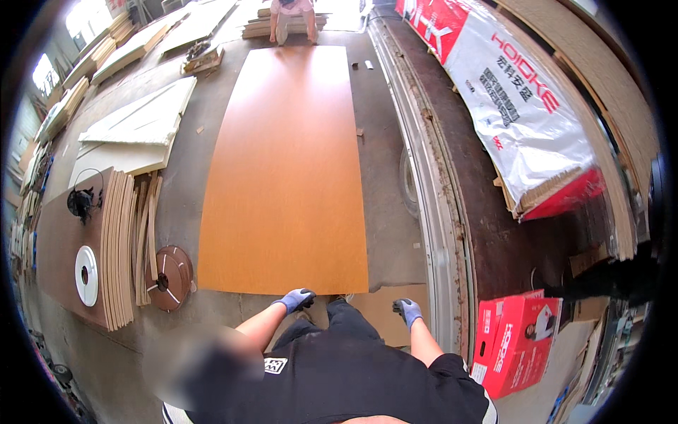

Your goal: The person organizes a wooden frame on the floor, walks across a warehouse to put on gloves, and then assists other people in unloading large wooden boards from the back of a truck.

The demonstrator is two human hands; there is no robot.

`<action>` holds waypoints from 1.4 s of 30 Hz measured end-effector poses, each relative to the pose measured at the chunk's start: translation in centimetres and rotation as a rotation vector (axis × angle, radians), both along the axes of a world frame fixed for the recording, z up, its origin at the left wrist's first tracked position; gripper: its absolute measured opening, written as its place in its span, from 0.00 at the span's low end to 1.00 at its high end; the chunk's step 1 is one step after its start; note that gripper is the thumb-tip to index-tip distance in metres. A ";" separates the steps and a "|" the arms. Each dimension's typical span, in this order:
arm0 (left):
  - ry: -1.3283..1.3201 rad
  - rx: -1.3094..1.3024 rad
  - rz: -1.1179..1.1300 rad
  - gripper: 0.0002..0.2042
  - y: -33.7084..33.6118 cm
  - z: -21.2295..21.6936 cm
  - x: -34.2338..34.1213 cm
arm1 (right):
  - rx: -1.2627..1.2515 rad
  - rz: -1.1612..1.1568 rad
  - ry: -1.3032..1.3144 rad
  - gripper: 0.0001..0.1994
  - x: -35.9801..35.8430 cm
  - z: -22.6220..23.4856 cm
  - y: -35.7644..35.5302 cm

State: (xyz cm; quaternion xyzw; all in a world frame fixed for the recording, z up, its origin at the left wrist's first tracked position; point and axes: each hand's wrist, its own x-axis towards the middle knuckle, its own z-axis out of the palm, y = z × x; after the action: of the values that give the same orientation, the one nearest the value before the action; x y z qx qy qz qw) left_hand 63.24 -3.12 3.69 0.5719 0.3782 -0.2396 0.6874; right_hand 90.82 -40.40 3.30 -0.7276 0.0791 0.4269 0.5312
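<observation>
A long, smooth orange-brown board (286, 184) stretches away in front of me. My left hand (298, 300), in a grey-blue glove with dark fingers, is at the board's near edge; its fingers look apart and do not wrap round it. My right hand (407, 309), gloved alike, hangs off to the right of the near corner, fingers apart and holding nothing. Below it lies a flat brown sheet (392, 311). At the far end another person (292, 14) bends down with both hands by the board's edge.
To the left stand stacked brown panels (70, 254) bearing a white roll (86, 275), with a brown coil (169, 278) beside them. White panels (134, 127) lie beyond. A long metal edge (441, 233) runs along the right, near wrapped boards (522, 113) and a red carton (515, 346).
</observation>
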 end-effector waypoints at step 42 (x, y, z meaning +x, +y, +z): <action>-0.088 -0.047 0.376 0.17 -12.7 -0.6 -0.3 | -0.332 0.013 -2.294 0.33 25.8 95.7 -4.4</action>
State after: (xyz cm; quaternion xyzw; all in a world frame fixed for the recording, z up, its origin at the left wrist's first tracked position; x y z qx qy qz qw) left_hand 62.93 -15.79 3.12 0.4852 0.4421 -0.0906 0.7490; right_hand 116.60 -44.83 99.01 -0.7485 -0.3978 -0.4965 0.1869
